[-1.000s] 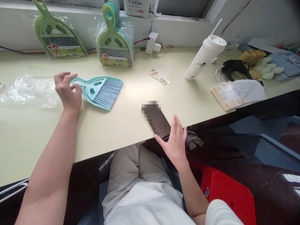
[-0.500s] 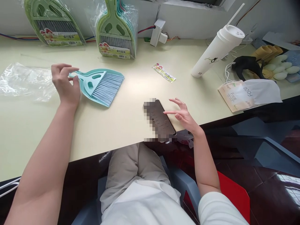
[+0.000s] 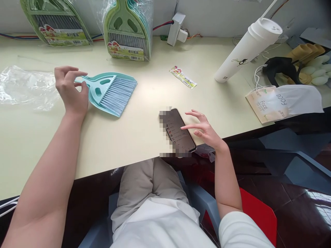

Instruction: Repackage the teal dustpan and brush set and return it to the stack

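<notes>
A light-blue dustpan (image 3: 121, 114) lies on the table with a matching hand brush (image 3: 117, 91) nested in it, bristles pointing right. At its left end, my left hand (image 3: 71, 86) has its thumb and fingers curled around the handle, whose end is hidden by the hand. My right hand (image 3: 205, 129) hovers over a phone (image 3: 181, 131) near the table's front edge. Its fingers are spread, and the index fingertip is at the lit screen, which displays a list; part of the phone is pixelated. Between phone and wall lies a printed paper label (image 3: 183, 77).
Green dustpan sets (image 3: 126, 32) in clear wrap stand along the wall, with another wrapped set (image 3: 58, 26) left of them. Crumpled clear plastic (image 3: 28, 88) lies left. Toward the right are a tall white cup (image 3: 245, 51) with a straw, a tissue pack (image 3: 266, 103) and a black strap-like object (image 3: 278, 69).
My right index finger has slid slightly down the phone screen, which now displays its list more clearly. The whole view has shifted a little; my left hand stays at the handle.
</notes>
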